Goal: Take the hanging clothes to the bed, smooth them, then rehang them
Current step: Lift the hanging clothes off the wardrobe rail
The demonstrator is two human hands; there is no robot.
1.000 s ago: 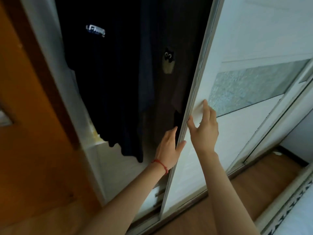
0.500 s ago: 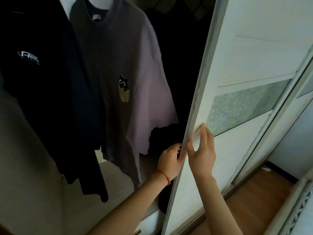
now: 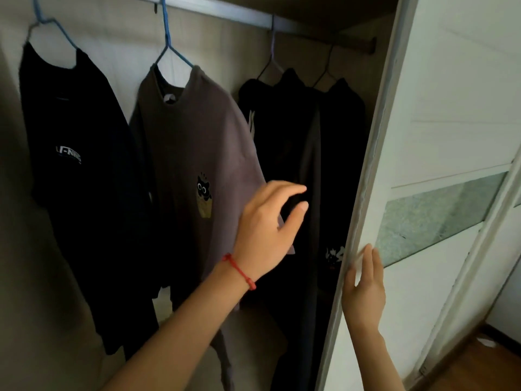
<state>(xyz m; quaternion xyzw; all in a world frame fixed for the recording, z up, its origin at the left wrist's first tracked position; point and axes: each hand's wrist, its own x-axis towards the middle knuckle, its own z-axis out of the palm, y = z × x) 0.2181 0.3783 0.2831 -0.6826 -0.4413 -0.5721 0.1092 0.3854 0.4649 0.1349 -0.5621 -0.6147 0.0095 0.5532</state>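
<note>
Head view: the left hand (image 3: 267,230), fingers loosely curved and holding nothing, hovers before the mauve T-shirt (image 3: 197,153) hanging just beyond it; the right hand (image 3: 363,283) presses straight fingers against the sliding door (image 3: 439,108) edge

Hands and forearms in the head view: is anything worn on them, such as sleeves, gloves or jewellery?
Both forearms are bare, with no sleeves in view, and neither hand is gloved. The left hand has a thin red string bracelet with a small knot at the wrist. The right hand shows no rings or bands.
</note>
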